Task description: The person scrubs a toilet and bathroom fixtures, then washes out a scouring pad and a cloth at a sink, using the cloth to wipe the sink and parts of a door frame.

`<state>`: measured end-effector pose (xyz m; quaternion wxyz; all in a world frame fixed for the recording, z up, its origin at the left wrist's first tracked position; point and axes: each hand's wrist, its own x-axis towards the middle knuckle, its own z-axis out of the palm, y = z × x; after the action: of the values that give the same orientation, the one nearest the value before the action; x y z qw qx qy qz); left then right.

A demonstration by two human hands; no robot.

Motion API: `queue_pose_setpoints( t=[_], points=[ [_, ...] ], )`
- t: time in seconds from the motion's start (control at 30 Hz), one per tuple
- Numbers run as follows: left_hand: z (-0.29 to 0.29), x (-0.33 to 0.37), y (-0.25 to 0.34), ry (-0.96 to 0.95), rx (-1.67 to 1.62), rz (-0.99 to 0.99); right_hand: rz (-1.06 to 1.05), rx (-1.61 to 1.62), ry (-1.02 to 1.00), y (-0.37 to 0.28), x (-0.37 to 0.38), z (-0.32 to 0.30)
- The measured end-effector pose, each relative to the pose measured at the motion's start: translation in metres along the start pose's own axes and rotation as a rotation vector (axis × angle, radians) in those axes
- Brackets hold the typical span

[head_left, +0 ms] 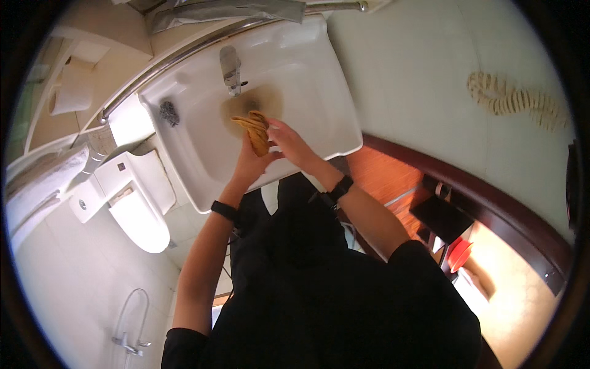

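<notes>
Over the white sink [200, 135] I hold a twisted, folded mustard-yellow cloth [259, 140] between both hands. My left hand [250, 165] is closed around its lower part, with the thumb side toward the right. From the right, my right hand [291, 146] pinches the cloth's edge with its fingertips; some of its fingers are hidden. The chrome faucet [230, 66] stands just beyond the cloth, and no stream of water can be made out. Brownish water [270, 98] lies in the basin around the drain.
A dark steel-wool scourer [168, 114] sits on the sink's left ledge. A metal rail [203, 44] with a grey cloth [227, 15] over it runs behind the sink. To the left are a white toilet [138, 215] and a toilet roll [70, 89]. A wall [418, 74] rises at right.
</notes>
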<state>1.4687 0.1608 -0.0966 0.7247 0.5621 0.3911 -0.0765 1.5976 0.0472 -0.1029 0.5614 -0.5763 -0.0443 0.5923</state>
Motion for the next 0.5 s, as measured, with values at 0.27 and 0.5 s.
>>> queue_pose_setpoints(
  t=[0.27, 0.5],
  points=[
    [0.006, -0.017, -0.027, 0.186, 0.195, 0.276, -0.354, -0.684, 0.372, -0.025, 0.063, -0.043],
    [-0.075, -0.052, -0.092, 1.029, 0.474, 0.393, -0.748, -1.026, 0.643, -0.078, 0.203, -0.043]
  ],
)
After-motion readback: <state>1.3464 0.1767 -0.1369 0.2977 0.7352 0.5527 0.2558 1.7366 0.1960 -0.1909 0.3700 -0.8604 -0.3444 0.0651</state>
